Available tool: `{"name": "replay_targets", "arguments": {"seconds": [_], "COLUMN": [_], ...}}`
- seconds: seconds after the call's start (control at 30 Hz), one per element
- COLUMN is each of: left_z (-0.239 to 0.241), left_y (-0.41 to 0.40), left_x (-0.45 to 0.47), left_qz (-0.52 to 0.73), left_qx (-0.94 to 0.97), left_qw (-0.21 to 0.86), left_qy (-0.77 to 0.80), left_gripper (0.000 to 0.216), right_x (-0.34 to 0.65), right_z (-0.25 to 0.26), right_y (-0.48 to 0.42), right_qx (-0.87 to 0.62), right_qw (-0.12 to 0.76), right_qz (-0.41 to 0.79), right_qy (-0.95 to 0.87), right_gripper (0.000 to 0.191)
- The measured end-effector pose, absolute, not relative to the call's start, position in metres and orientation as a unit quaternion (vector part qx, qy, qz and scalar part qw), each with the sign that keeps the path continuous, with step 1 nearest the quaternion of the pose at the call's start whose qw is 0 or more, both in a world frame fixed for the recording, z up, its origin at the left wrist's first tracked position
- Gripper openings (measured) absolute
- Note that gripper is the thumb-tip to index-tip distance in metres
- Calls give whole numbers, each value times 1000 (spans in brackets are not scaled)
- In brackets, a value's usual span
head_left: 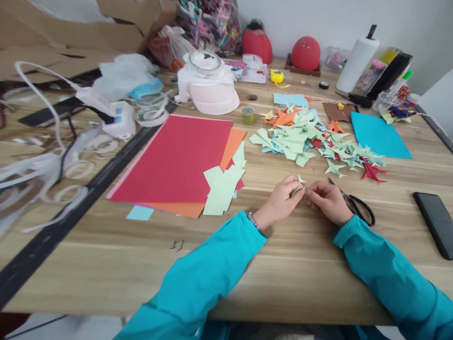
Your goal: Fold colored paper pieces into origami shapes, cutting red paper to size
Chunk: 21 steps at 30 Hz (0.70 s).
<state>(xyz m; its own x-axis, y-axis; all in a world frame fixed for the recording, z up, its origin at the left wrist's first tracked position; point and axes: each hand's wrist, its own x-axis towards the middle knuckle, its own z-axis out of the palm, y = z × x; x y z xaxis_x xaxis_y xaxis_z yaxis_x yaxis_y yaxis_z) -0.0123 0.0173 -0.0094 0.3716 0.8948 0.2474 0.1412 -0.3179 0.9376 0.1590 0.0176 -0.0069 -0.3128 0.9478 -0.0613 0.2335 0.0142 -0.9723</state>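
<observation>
My left hand (281, 200) is closed round a small piece of pale green folded paper (296, 190), most of it hidden by the fingers. A pointed tip of the paper sticks up above them. Against its right side, my right hand (327, 200) is pinched, fingertips almost touching the left ones. What lies between the right fingertips is too small to make out. Black-handled scissors (364, 208) lie partly behind the right hand. Just beyond both hands is a pile of folded paper pieces (295, 134), mostly pale green, with star-like ones (373, 171) at its right end.
Left of my hands are red paper sheets (173, 160) and cut green strips (222, 189). A phone (435, 224) lies at the right. A turquoise sheet (380, 134), a thread spool (248, 115) and a white cap (210, 89) stand farther back. Cables and tape rolls (152, 115) clutter the left.
</observation>
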Motion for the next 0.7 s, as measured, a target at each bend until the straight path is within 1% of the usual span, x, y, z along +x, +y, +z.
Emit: {"name": "replay_targets", "arguments": {"seconds": [0.4, 0.7], "left_z": [-4, -7], "left_y": [17, 17], "left_x": [-14, -15], "left_qz": [402, 393], "left_qx": [684, 656], "left_qw": [490, 526], "left_qy": [361, 372], "left_gripper": [20, 18], "right_x": [161, 159], "right_z": [-4, 1], "right_y": [17, 16], "right_qx": [-435, -425], "right_qw": [326, 335], "right_qz": [542, 561], "right_qy": [-641, -626], "right_gripper": [30, 34]}}
